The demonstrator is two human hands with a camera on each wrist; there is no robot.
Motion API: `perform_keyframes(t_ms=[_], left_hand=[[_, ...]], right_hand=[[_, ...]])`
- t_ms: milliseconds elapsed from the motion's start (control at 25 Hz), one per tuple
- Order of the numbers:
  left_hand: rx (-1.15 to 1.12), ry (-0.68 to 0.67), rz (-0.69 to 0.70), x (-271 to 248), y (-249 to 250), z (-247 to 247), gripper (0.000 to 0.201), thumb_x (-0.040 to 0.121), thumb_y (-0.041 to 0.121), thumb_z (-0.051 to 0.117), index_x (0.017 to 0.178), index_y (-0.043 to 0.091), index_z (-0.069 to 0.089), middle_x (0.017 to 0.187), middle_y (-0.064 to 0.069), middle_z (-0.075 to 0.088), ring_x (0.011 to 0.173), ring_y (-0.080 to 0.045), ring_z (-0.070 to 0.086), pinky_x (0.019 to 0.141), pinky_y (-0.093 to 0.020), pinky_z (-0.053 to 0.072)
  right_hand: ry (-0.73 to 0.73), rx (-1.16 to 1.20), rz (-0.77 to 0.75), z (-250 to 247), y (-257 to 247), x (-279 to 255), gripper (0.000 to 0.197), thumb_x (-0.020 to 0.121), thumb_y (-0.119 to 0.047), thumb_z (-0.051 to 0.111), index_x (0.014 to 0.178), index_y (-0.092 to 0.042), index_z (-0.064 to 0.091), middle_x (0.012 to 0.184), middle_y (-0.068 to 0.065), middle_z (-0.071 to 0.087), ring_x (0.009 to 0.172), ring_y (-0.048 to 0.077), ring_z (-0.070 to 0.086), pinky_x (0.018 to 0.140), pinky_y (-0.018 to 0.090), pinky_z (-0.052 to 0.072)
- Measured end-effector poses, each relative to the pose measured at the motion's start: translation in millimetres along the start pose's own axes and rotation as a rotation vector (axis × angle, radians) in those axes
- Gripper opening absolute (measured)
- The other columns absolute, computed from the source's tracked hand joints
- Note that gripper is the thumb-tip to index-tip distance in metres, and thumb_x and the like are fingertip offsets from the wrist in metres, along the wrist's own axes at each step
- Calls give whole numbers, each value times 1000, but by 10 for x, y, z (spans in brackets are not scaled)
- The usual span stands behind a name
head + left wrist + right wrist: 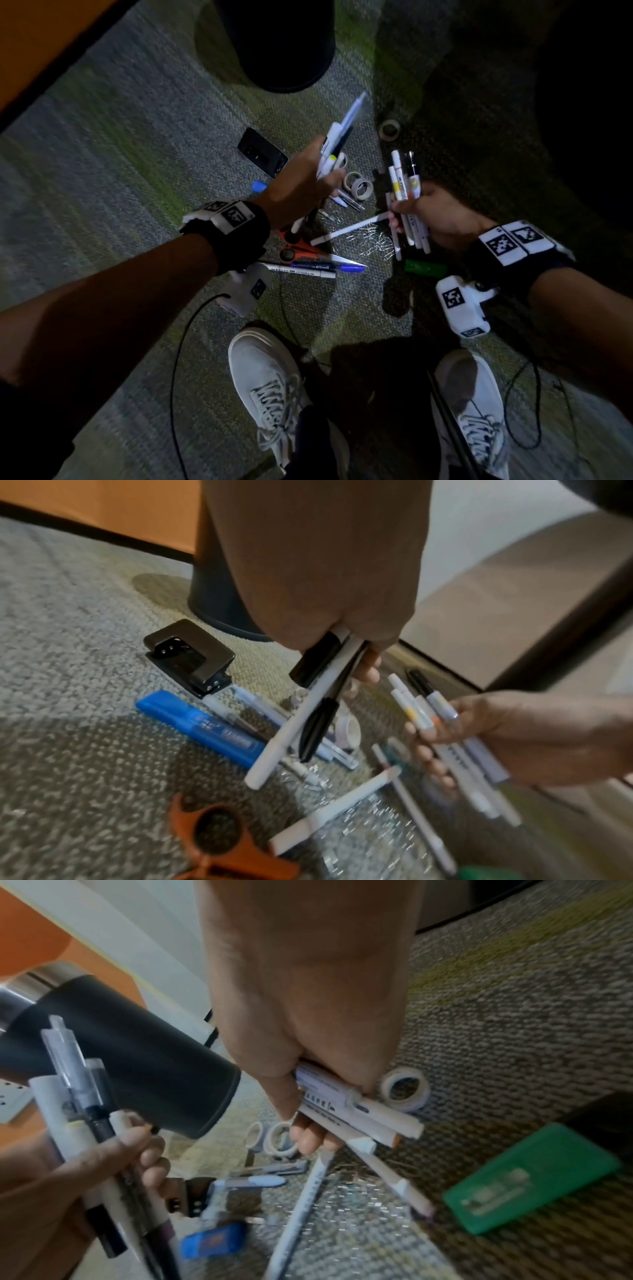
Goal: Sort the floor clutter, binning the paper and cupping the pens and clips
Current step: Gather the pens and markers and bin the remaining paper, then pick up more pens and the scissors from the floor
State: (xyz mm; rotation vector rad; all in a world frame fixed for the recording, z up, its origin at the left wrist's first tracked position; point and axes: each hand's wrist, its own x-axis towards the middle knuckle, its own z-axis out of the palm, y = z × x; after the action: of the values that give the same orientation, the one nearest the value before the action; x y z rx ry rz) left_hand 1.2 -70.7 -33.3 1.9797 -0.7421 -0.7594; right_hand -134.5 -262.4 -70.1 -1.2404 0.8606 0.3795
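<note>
Left hand (301,192) fisted round white and black pens (337,144); right hand (435,216) clutching white marker bundle (404,178). Best merge bundles, tips aligned, toward dark cylindrical cup (277,44) at 12 o'clock.

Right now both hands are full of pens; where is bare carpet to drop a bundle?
Bare carpet lies left of the hole punch, toward the orange wall. Crowded: between the scissors, tape rolls and paper clips.
</note>
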Motion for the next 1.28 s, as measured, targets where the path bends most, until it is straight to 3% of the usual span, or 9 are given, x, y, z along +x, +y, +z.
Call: perform_keyframes(t_ms=[160,280,440,640,800,880,960,1080,1280], left_hand=[[3,168,-8,8,182,-126,22,96,24,56,112,13,45,81,-3,51,67,-18,52,64,-35,46],[31,301,55,-18,544,-319,28,98,24,55,116,5,46,78,8,46,68,-5,47,67,-27,41],[62,345,148,-203,1388,-765,27,100,29,51,109,5,42,74,5,44,63,-10,44,63,-35,41],[90,504,270,-598,2918,-1693,26,101,31,49,110,7,41,77,4,45,67,-9,44,66,-36,40],[-2,705,342,-827,3988,-2326,24,101,36,49,111,17,40,86,-3,51,77,-25,56,70,-43,50],[-65,790,371,-957,4498,-2524,25,101,38,47,111,16,41,85,2,50,75,-17,57,65,-33,50],[-85,847,427,-1077,4972,-2582,24,102,37,45,110,15,44,82,1,52,70,-11,55,60,-27,47],[-214,938,520,-1141,5559,-2503,12,103,29,46,92,29,40,79,-3,51,66,-13,53,58,-30,46],[-538,914,669,-819,6678,-2080,20,101,30,48,101,10,44,71,-2,52,60,-13,54,58,-35,47]], right_hand=[[-75,27,-99,180,-324,-18,15,91,8,55,90,-7,58,68,9,64,62,20,62,64,33,54],[-150,42,-175,374,-781,-203,13,94,1,56,85,-7,57,61,4,57,52,15,54,50,25,50],[-243,1,-222,564,-1576,-704,3,94,-5,59,92,-6,57,67,9,55,54,19,51,52,28,47],[-226,-20,-306,789,-2798,-1924,15,91,9,52,93,-4,57,70,16,58,59,25,57,60,33,49],[-248,-1,-495,1031,-3544,-2917,13,93,8,52,99,-4,56,76,18,62,63,27,62,62,33,52],[-229,58,-620,1118,-3894,-3368,13,94,6,52,102,-3,54,78,18,62,64,26,64,60,31,55],[-189,155,-745,1140,-4181,-3807,13,94,7,52,103,-3,53,76,17,61,63,26,63,63,33,56],[-148,278,-913,1065,-4483,-4453,18,91,12,51,103,-2,50,73,18,58,60,28,59,65,38,53],[3,227,-1142,135,-4939,-5567,13,92,6,54,103,-2,53,74,13,58,65,24,60,69,36,56]])
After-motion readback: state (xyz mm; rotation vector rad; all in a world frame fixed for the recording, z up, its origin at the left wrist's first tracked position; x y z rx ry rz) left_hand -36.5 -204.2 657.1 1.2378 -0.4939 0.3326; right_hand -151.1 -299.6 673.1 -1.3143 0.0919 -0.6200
